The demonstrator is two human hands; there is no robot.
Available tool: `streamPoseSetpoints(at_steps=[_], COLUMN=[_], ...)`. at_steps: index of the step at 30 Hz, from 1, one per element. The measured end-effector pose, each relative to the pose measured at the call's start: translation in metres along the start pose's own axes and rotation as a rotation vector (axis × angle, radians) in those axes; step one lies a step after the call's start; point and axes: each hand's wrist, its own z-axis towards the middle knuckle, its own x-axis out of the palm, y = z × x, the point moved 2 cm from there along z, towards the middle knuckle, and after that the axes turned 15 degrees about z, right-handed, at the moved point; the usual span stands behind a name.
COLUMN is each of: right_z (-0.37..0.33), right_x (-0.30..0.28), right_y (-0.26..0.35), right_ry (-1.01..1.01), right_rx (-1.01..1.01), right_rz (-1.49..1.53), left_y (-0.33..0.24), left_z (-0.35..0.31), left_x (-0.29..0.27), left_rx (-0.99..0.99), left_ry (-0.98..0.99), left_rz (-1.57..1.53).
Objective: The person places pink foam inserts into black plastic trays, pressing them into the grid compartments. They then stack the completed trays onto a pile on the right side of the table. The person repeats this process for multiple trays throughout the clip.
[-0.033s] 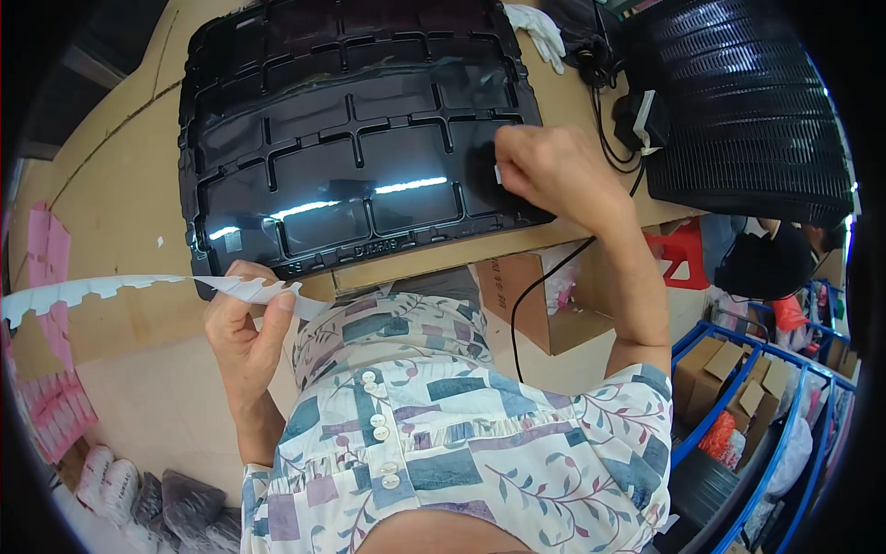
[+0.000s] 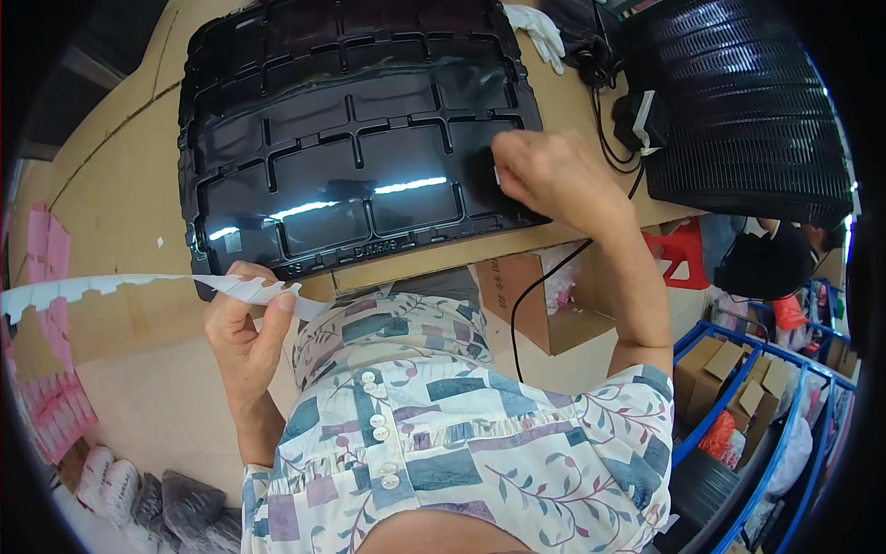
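Here, clock centre: the black moulded tray (image 2: 314, 208), lying on the brown table (image 2: 111, 194).
Left hand (image 2: 245, 325): at 7 o'clock, pinching a notched white strip (image 2: 101, 284) between thumb and fingers; the strip runs away toward 9 o'clock.
Right hand (image 2: 558, 175): at 3 o'clock, fingers curled, a small white piece (image 2: 498, 175) at their tips; whether it touches the tray, I cannot tell.
White glove (image 2: 540, 35): at 2 o'clock, beyond the tray.

Glossy black moulded tray (image 2: 314, 171) lying flat; white notched strip (image 2: 101, 284) near front-left corner.
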Motion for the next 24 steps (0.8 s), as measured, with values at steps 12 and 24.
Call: streamPoseSetpoints(at_steps=[12, 24], right_z=[-0.014, -0.010], right_x=[0.004, 0.005], right_y=[0.004, 0.002], right_ry=[0.054, -0.094], right_rx=[-0.023, -0.073], right_rz=[0.111, -0.016], left_y=[0.003, 0.002], left_z=[-0.003, -0.002], left_x=[0.000, -0.001], left_rx=[0.006, -0.015], left_ry=[-0.007, 0.002], left_rz=[-0.033, -0.009])
